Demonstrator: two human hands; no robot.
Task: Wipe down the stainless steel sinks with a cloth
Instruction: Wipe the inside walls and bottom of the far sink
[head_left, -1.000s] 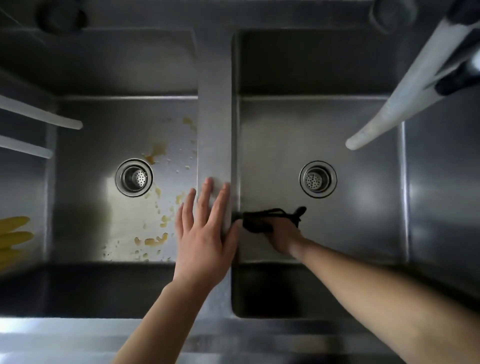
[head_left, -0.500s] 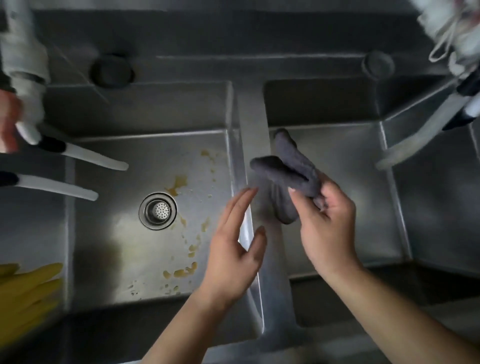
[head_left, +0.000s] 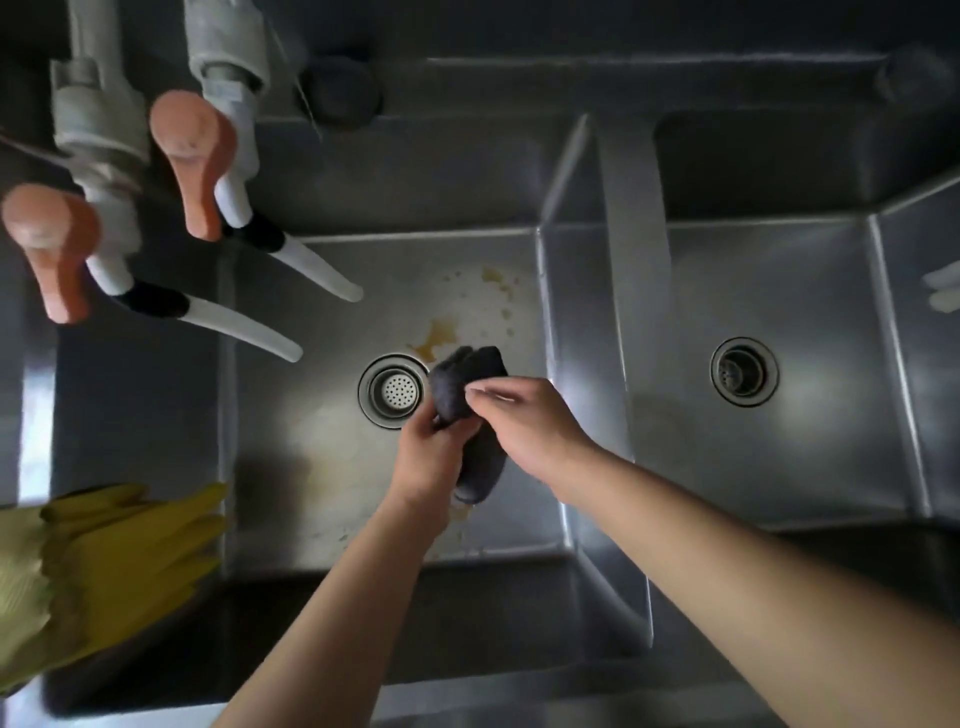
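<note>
Holding a dark cloth (head_left: 470, 384) between both hands above the floor of the left basin (head_left: 322, 467). Left hand (head_left: 428, 457) curled round the lower part of the bundle, fingers closed on it from the left. Right hand (head_left: 524, 421) gripping the upper part from the right, fingertips pinched on the fabric near its top fold. Cloth bunched and folded, its rounded top poking out above the fingers, its lower end hanging down between the two wrists.

Just to the left of the hands, a round drain (head_left: 393, 391) with a perforated strainer set in the basin floor. Beyond the fingertips, brownish-yellow stains (head_left: 441, 332) spattered over the steel, with a few more specks near the left wrist. To the right of the right hand, a steel divider (head_left: 597, 312) running away from the body and splitting the two basins. Past it, the right basin (head_left: 779, 457) with its own drain (head_left: 744, 370), well apart from the hands.

Far to the left and beyond the hands, two white spouts (head_left: 311, 265) angled over the left basin, each with a black collar and an orange lever handle (head_left: 195, 156) above it. Down to the left, near the body, yellow rubber gloves (head_left: 119, 561) draped over the basin's edge.
</note>
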